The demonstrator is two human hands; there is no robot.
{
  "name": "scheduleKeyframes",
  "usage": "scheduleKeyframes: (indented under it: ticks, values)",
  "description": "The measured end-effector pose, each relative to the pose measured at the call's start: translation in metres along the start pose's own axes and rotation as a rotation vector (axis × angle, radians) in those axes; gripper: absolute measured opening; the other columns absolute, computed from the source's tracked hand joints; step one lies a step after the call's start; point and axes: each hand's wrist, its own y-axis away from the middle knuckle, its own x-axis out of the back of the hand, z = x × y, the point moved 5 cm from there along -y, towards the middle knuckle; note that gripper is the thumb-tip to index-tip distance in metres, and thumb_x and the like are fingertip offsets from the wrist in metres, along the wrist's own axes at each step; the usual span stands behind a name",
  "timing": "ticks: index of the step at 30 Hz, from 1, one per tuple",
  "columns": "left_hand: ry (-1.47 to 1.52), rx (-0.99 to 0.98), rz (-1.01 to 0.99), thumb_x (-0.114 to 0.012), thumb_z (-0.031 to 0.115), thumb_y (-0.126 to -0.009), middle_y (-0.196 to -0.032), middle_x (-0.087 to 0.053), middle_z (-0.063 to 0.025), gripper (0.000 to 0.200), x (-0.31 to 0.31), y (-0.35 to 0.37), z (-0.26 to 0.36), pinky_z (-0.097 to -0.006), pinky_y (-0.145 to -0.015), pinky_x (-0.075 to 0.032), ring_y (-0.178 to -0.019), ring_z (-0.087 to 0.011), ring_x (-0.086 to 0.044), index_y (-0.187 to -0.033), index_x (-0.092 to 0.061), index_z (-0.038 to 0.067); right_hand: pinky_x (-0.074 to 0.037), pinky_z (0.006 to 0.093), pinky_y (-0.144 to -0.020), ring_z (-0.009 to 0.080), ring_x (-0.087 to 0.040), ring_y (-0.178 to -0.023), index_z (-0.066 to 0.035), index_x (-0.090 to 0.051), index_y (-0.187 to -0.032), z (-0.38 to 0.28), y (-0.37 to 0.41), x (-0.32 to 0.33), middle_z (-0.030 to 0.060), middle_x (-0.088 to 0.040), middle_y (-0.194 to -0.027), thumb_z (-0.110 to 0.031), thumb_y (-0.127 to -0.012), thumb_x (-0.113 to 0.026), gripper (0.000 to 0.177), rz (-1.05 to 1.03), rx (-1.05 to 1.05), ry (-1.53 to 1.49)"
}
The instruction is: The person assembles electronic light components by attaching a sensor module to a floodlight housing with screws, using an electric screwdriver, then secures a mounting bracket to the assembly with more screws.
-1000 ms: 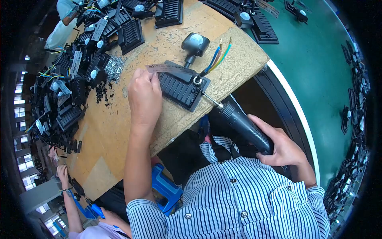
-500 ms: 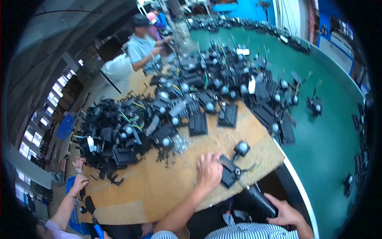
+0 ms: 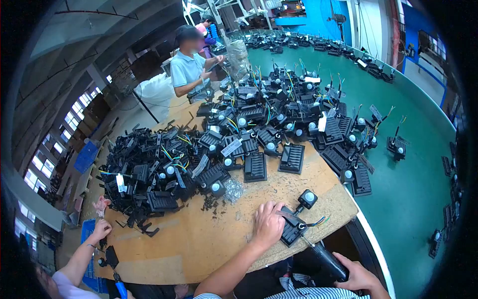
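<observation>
Near the table's front edge lies a black floodlight (image 3: 290, 233) with a round white sensor (image 3: 309, 197) and loose coloured wires (image 3: 318, 222). My left hand (image 3: 269, 225) grips its left side, fingers closed at a flat dark bracket (image 3: 290, 216) across the housing. In my right hand (image 3: 357, 273) is a black power screwdriver (image 3: 329, 263), its handle in my curled fingers. The screwdriver's thin shaft points up and left, its tip at the lower right edge of the floodlight. Whether the tip sits in a screw is too small to tell.
Several black floodlights (image 3: 255, 167) and a heap of brackets (image 3: 144, 164) cover the table's far side. Clear bag of small screws (image 3: 233, 190) lies mid-table. A green conveyor (image 3: 398, 199) runs at right. A co-worker's hand (image 3: 103, 229) and blue screwdriver (image 3: 121, 288) are at left.
The whole view has shifted slightly, with the table appearing lower and further right. My hands keep the same places on the floodlight and the screwdriver.
</observation>
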Motion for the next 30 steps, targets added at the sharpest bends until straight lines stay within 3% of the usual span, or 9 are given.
scheduleKeyframes:
  ticks: [8,26,30]
  values:
    - [0.017,-0.011,-0.004,-0.052,0.011,-0.075,-0.110,-0.052,-0.0114,0.038,-0.004,0.002,-0.004,-0.0429,-0.088,-0.037,-0.101,-0.0306,-0.047,-0.113,-0.055,0.007,-0.047,0.0300,-0.081,0.0228,-0.062,-0.085,-0.001,-0.034,-0.136,0.001,0.003,0.002,0.0187,-0.062,-0.098,-0.019,-0.062,-0.074,0.086,0.000,-0.028,0.021]
    - [0.037,-0.002,0.020,-0.052,0.009,-0.076,-0.098,-0.053,-0.0119,0.034,-0.001,0.001,-0.003,-0.0423,-0.082,-0.040,-0.094,-0.0311,-0.049,-0.110,-0.057,0.005,-0.047,0.0297,-0.080,0.0219,-0.062,-0.082,-0.001,-0.036,-0.135,0.010,0.002,0.005,0.0155,-0.063,-0.096,-0.017,-0.061,-0.073,0.084,-0.030,-0.013,0.023]
    - [0.188,-0.041,0.067,-0.051,0.006,-0.078,-0.094,-0.056,-0.0141,0.027,0.006,-0.002,-0.007,-0.0405,-0.079,-0.043,-0.088,-0.0318,-0.053,-0.103,-0.060,0.002,-0.049,0.0318,-0.075,0.0260,-0.066,-0.079,-0.002,-0.031,-0.137,0.006,0.001,0.006,0.0237,-0.064,-0.092,-0.018,-0.066,-0.073,0.084,-0.042,0.037,0.079]
